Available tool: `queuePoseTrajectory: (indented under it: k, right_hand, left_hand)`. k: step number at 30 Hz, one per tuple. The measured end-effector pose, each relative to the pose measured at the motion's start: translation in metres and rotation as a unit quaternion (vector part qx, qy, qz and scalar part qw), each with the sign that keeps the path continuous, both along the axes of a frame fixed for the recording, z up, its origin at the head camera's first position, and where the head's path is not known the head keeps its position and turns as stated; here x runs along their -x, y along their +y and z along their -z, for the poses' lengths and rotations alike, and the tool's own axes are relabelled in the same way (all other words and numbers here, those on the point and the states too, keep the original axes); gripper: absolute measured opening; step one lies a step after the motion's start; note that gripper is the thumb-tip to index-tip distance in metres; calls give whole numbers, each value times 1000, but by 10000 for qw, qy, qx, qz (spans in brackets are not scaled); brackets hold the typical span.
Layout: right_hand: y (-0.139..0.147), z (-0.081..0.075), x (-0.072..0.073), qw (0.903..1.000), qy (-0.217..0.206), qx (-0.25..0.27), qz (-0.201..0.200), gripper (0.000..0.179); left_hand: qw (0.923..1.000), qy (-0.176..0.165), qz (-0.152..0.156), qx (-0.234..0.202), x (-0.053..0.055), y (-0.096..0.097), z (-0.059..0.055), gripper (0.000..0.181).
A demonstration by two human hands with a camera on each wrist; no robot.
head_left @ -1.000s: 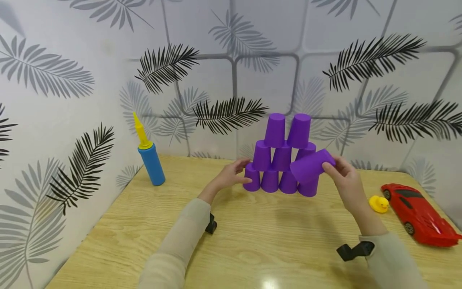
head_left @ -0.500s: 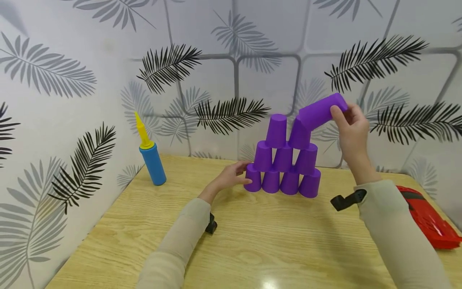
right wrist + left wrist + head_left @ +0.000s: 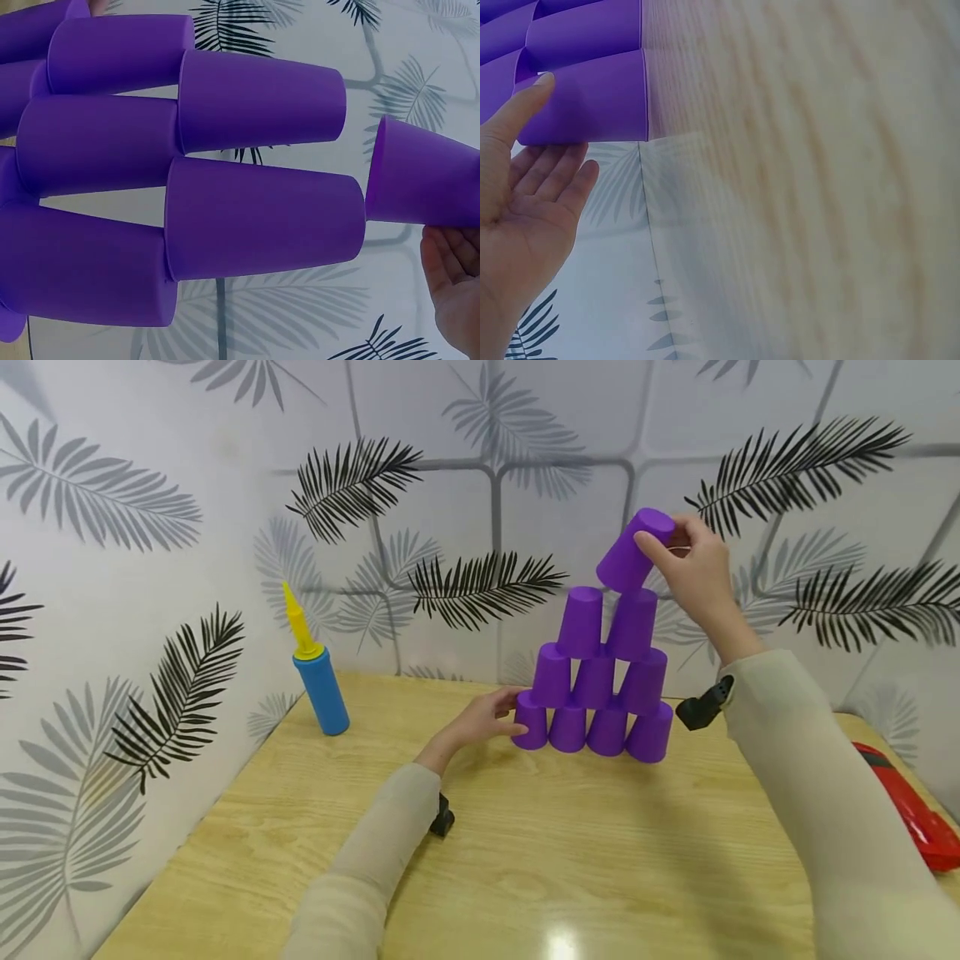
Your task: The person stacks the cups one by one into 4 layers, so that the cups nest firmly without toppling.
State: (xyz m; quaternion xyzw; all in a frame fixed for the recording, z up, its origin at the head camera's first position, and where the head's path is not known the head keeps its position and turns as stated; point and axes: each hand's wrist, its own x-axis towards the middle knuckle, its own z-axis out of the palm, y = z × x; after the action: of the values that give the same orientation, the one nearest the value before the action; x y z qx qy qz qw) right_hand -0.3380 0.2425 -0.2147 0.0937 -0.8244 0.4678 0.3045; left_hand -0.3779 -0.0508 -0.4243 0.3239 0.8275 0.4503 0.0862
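Note:
Purple cups stand upside down in a stepped stack on the table: several at the bottom, three above them, two upper cups (image 3: 581, 625) on top. My left hand (image 3: 482, 718) holds the leftmost bottom cup (image 3: 531, 727) at its side, thumb in front and fingers behind; the left wrist view shows that thumb (image 3: 529, 105) against the cup. My right hand (image 3: 697, 564) grips another purple cup (image 3: 628, 558) near its base, tilted, its mouth down toward the left. In the right wrist view this held cup (image 3: 424, 172) is close to an upper cup (image 3: 266, 219); contact is unclear.
A blue hand pump (image 3: 321, 689) with a yellow nozzle stands at the left on the wooden table (image 3: 480, 877). A red toy car (image 3: 915, 814) lies at the right, partly behind my right sleeve. The patterned wall (image 3: 450, 510) rises close behind the cups.
My right hand has lifted its cup from in front of the stack to above the top row, turning it more upright. The left hand stays at the bottom-left cup. The yellow duck is now hidden.

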Motion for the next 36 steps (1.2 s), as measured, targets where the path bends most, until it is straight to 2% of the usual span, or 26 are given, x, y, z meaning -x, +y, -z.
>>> queuePoseTrajectory:
  k: [6,20,28,36]
  right_hand:
    - [1,-3,7,9984,-391,-407,-36,56]
    - [-8,-11,10,9908,-839,-1039,-214,66]
    - [-9,-6,9,9897,-887,-1091,-275,64]
    - [-6,-1,9,9906,-924,-931,-392,69]
  left_hand:
    - [9999,-156,7,3,-3,3,-2,65]
    - [9998,-117,-33,157,-7,0,-5,64]
    - [9997,-181,-35,152,-10,0,-2,65]
    - [9995,-231,-65,201,-10,0,0,65]
